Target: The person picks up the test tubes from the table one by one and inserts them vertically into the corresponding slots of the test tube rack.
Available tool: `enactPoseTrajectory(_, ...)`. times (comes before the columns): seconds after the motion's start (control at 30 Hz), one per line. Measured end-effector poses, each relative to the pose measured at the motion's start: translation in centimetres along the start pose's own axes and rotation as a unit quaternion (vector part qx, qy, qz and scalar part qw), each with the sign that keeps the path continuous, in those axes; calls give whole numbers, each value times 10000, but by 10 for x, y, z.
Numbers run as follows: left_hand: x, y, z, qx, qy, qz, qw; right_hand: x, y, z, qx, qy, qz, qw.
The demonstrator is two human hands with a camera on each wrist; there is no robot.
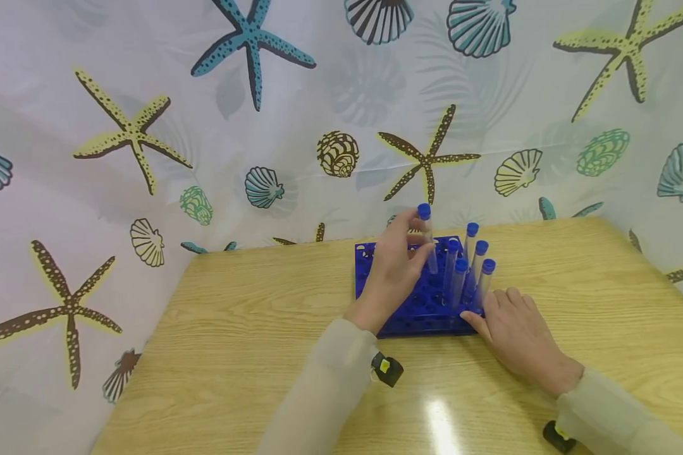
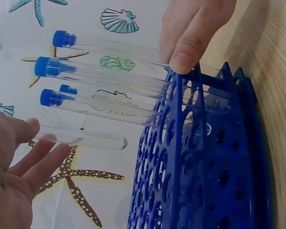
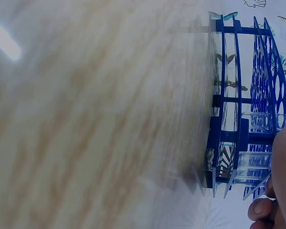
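My left hand [image 1: 394,262] pinches a clear test tube [image 1: 432,258] with a blue cap between thumb and fingers, above the blue test tube rack [image 1: 427,326]. Seen from the left wrist, the held tube's rounded bottom [image 2: 105,140] is apart from the rack's top plate. Several other blue-capped tubes [image 1: 458,285] stand in the rack's right part. My right hand [image 1: 518,328] grips the rack's right end; its thumb [image 2: 182,61] presses the top edge in the left wrist view. In the right wrist view, the right hand [image 3: 285,176] shows only partly, at the rack's end.
The rack stands on a wood-grain table [image 1: 250,328], close to its back edge. Behind and at both sides hangs a white cloth [image 1: 296,120] printed with starfish and shells. A dark wrist strap piece [image 1: 388,370] hangs by the left sleeve.
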State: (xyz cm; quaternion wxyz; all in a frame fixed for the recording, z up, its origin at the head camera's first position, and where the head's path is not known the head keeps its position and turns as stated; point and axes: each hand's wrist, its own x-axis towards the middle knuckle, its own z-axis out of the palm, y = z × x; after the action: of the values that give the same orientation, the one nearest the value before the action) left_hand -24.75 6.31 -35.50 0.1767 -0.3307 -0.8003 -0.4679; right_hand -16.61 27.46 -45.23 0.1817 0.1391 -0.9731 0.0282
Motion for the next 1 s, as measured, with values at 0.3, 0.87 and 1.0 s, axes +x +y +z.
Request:
enactPoseTrajectory(0.3, 10, 0, 18, 145, -235, -232, 9993, 0, 0, 0, -16, 57, -32, 10000)
enactPoseTrajectory(0.87, 7, -6, 39, 797, -344, -628, 9942, 0, 1, 0, 26, -13, -20, 10000)
enactPoseTrajectory(1.0, 5, -7, 44, 851, -370, -615, 9938, 0, 0, 0, 38, -74, 6, 10000)
